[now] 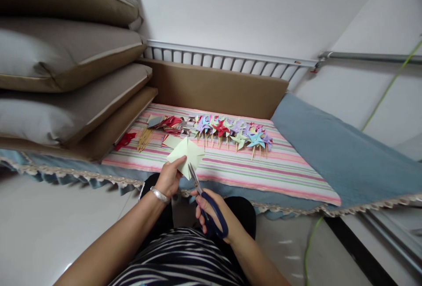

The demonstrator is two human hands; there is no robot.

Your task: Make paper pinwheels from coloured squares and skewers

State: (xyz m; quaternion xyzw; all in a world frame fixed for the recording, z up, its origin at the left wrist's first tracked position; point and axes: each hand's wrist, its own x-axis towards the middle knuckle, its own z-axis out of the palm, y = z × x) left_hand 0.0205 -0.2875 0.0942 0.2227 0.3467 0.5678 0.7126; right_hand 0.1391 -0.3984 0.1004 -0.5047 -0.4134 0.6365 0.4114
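Right hand, wrapped round navy-handled scissors, blades at the near edge of one pale green paper square. Left hand, pinching that square, thumb uppermost. Beyond, on striped cloth: multicoloured pinwheels, right; wooden sticks, left.

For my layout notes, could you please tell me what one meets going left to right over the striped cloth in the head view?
Red piece, thin sticks, held pale green sheet, paper pinwheels.

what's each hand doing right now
Left hand: closed on the pale green paper square, thumb on top.
Right hand: closed around the handles of the scissors.
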